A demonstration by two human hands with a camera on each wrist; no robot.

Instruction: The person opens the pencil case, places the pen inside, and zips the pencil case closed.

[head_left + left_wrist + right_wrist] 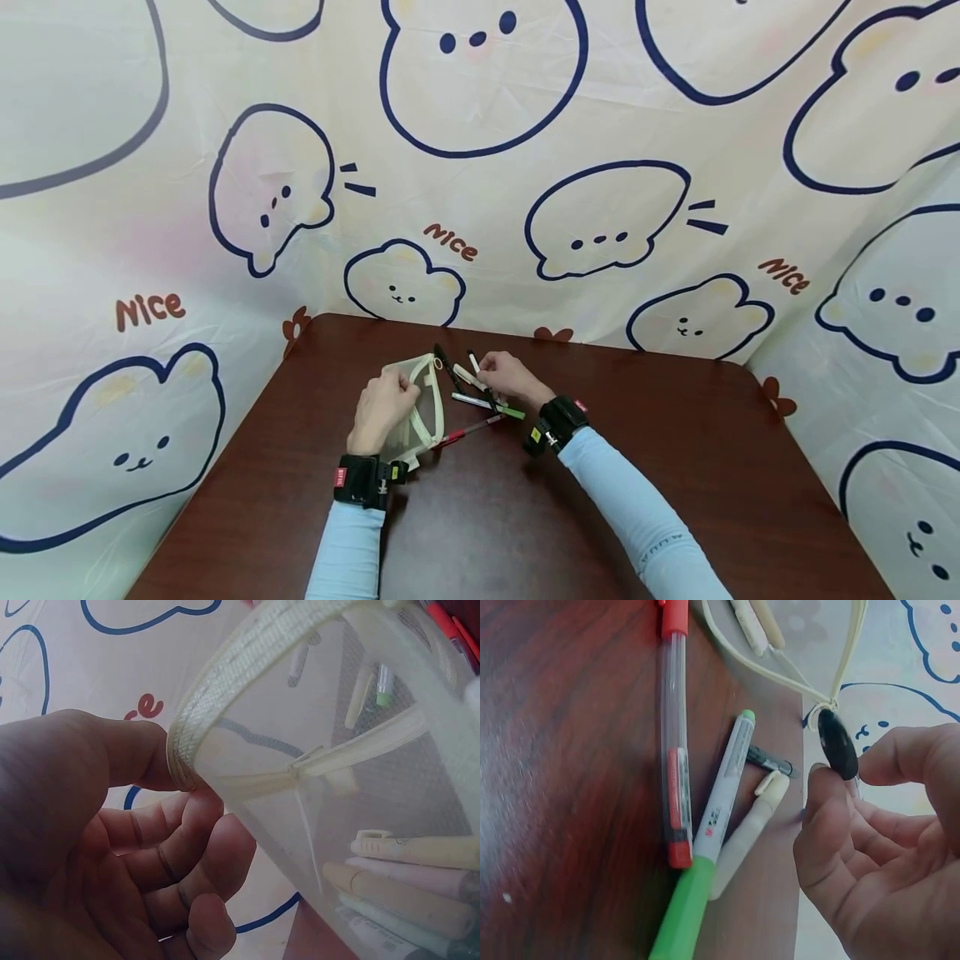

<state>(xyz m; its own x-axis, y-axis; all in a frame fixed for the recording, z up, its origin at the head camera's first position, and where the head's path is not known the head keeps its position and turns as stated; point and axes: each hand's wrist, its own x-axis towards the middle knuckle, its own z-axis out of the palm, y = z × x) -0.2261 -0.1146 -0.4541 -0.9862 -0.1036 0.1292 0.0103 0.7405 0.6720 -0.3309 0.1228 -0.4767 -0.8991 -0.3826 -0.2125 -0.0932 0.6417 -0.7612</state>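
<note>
My left hand (384, 408) pinches the pale rim of a mesh pouch (217, 697) between thumb and fingers, and the pouch's mouth faces right. Through the mesh, several pens (405, 900) show inside. The right hand (892, 817) pinches a black-ended pen (838, 744) between thumb and index finger, close to the pouch's opening in the right wrist view; its far part is hidden. Below that hand on the table lie a green and white marker (718, 802), a cream pen (750, 832) and a red-capped clear pen (676, 735).
The brown table (600, 500) runs back to a patterned cloth wall (480, 192). A black pen (447, 367) lies at the pouch's far right side, and a dark pen (771, 760) lies partly behind the green marker.
</note>
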